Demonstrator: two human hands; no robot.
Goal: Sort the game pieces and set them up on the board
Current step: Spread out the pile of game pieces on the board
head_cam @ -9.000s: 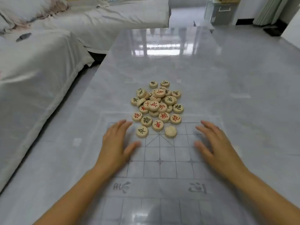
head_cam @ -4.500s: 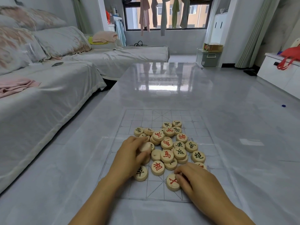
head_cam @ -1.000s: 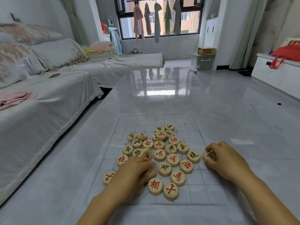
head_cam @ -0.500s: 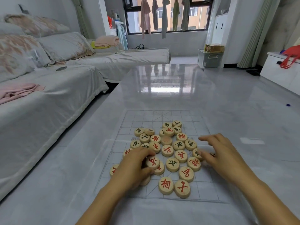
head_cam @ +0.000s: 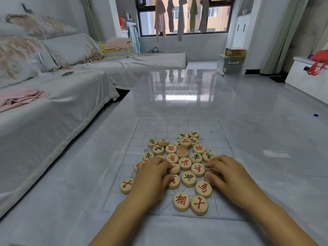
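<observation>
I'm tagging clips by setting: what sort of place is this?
Likely a home living room: a grey cloth-covered sofa, clothes hung up to dry, and a glossy grey table holding round wooden game pieces.

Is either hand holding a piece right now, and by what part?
Cannot tell: fingers of the left hand and right hand lie atop game pieces on the board.

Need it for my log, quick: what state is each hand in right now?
Left hand: fingers bent over the pieces; whether it grips one cannot be told.
Right hand: open, fingers resting on pieces.
</observation>
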